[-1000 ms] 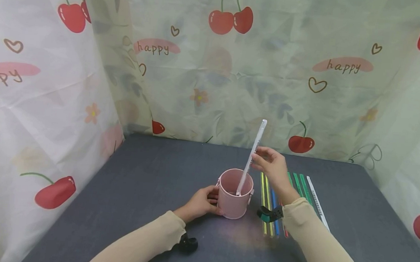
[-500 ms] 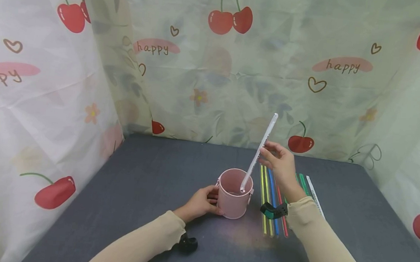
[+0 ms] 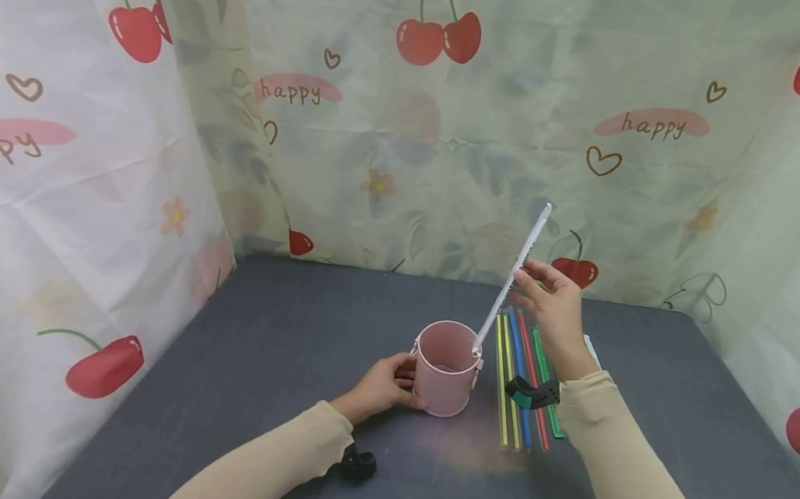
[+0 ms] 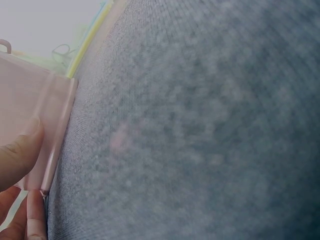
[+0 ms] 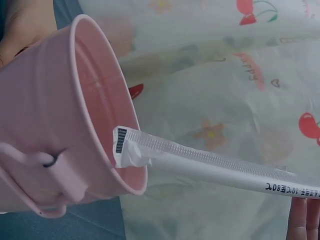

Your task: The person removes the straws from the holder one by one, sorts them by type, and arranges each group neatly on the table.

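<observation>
My left hand (image 3: pixel 380 389) holds the side of a small pink bucket (image 3: pixel 441 392) that stands upright on the dark table; in the left wrist view the thumb (image 4: pixel 22 152) lies along its wall. Between thumb and fingers, my right hand (image 3: pixel 556 309) pinches a white wrapped straw (image 3: pixel 517 270) with printing on its wrapper. The straw leans up to the right, and its lower end is right at the bucket's right rim. Seen from the right wrist, the crimped wrapper end (image 5: pixel 131 147) overlaps the bucket's mouth (image 5: pixel 107 90). No other straw shows inside the bucket.
Right of the bucket, several coloured straws lie side by side, among them a yellow straw (image 3: pixel 501 383), a blue straw (image 3: pixel 523 353), a red straw (image 3: pixel 529 346) and a green straw (image 3: pixel 543 363). A white straw (image 3: pixel 592 349) is mostly behind my right wrist. Printed curtains (image 3: pixel 449 167) enclose the table.
My right hand has moved up and to the right with the wrapped straw, whose lower end has risen from inside the bucket to its rim. My left hand and the bucket have stayed put.
</observation>
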Motion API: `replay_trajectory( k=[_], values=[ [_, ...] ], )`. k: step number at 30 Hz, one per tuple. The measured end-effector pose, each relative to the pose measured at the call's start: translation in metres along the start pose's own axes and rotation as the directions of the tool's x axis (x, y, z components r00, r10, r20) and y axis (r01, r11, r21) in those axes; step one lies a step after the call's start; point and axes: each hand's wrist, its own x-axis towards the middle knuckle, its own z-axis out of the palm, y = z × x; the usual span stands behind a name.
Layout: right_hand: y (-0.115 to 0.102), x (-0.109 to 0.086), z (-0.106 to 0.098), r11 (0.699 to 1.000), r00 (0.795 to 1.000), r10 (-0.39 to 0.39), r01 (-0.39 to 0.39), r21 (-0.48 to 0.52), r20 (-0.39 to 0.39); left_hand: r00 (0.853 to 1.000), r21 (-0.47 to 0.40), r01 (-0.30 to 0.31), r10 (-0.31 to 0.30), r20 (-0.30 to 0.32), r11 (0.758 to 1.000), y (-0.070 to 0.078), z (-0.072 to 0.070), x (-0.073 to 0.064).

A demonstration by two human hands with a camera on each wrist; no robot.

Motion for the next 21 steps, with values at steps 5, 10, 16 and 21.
replay_trajectory(
  k=[5,10,16,21],
  values=[
    [-0.002,0.001,-0.007,1.000,1.000,-0.020,0.021,0.020,-0.014,1.000,0.008,0.003,-0.003,0.000,1.000,-0.017,0.001,0.009],
    [-0.004,0.002,-0.016,0.999,0.999,-0.050,0.050,0.018,-0.016,1.000,-0.003,-0.003,0.003,0.003,1.000,-0.017,0.000,0.009],
    [-0.001,0.003,-0.030,0.996,0.997,-0.075,0.074,-0.056,-0.011,1.000,-0.008,-0.007,0.007,0.003,1.000,-0.017,0.000,0.010],
    [0.001,0.005,-0.041,0.989,0.998,-0.055,0.051,-0.138,-0.022,1.000,0.000,0.001,-0.001,0.001,1.000,-0.016,0.000,0.010]
  ],
)
